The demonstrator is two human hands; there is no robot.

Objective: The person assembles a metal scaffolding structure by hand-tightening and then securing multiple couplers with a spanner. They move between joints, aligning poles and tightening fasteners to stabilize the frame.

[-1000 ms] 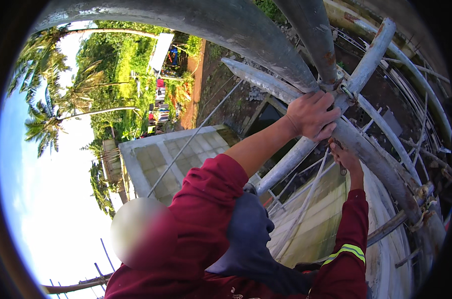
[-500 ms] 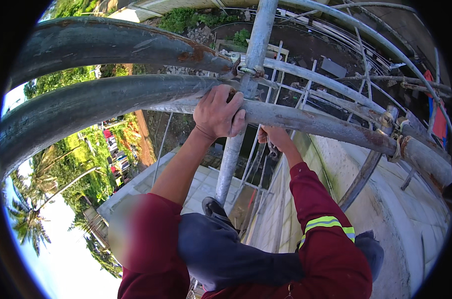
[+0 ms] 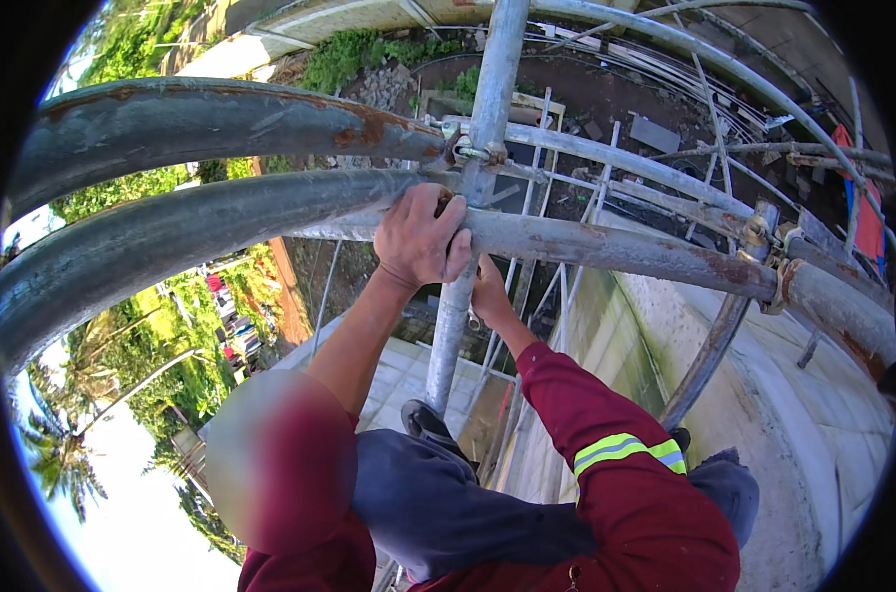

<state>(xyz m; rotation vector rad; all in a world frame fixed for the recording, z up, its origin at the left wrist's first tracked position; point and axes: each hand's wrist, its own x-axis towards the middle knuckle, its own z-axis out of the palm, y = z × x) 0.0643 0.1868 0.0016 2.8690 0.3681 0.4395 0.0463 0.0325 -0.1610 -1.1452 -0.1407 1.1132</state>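
Observation:
My left hand (image 3: 418,237) is closed over a grey scaffold tube (image 3: 606,244), right beside the upright tube (image 3: 454,331). A small rusty metal part shows between its thumb and fingers; the rest of the joint is hidden under the palm. Below that tube, close against the upright's right side, my right hand (image 3: 489,294) is closed around a wrench. Only a small metal end of the wrench (image 3: 476,321) pokes out under the fist. Above both hands, a coupler (image 3: 480,153) clamps another level tube to the upright.
Two thick tubes (image 3: 211,212) run off to the left. Couplers (image 3: 764,242) join tubes at the right. My shoe (image 3: 428,424) is beside the upright's lower part. A pale curved wall (image 3: 754,424) drops away at the right, with ground and rubble far below.
My right hand has moved left, from right of the upright to close against it, carrying the wrench. My left hand keeps its hold on the tube. The view has shifted slightly.

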